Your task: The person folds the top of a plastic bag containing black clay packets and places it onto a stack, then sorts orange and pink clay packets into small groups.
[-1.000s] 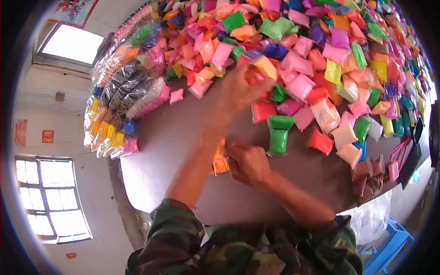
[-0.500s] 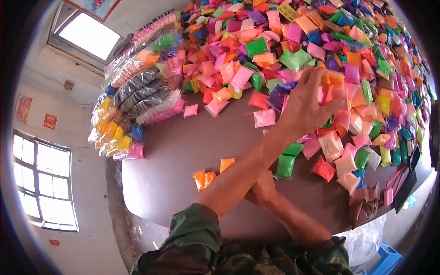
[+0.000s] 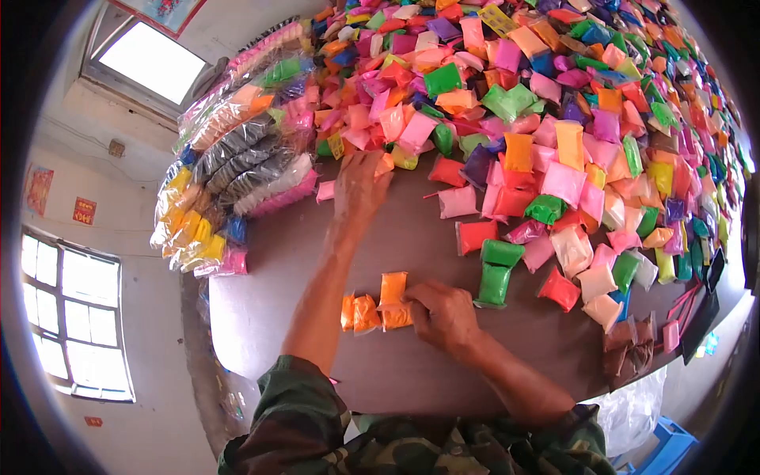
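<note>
My left hand (image 3: pixel 362 188) reaches to the near left edge of the heap of small packets. Its fingers curl down over packets there, beside a peach packet (image 3: pixel 384 164); what they grip is hidden. My right hand (image 3: pixel 448 315) is low over the brown table, fingers bent together on the edge of an orange packet (image 3: pixel 397 317). Just above that packet lies another orange packet (image 3: pixel 393 287), and to its left an orange packet (image 3: pixel 366 314) sits against one more. Green packets (image 3: pixel 494 285) lie right of my right hand.
A large heap of coloured packets (image 3: pixel 507 103) covers the table's far and right side. Clear bags of packets (image 3: pixel 245 150) are stacked at the left. Brown packets (image 3: pixel 629 346) and a black object (image 3: pixel 701 328) lie near the right edge. A blue stool (image 3: pixel 665 447) stands below.
My left hand has swung from the right part of the heap to its left edge, uncrossing from my right arm. My right hand has shifted slightly and the orange packets beside it show more fully.
</note>
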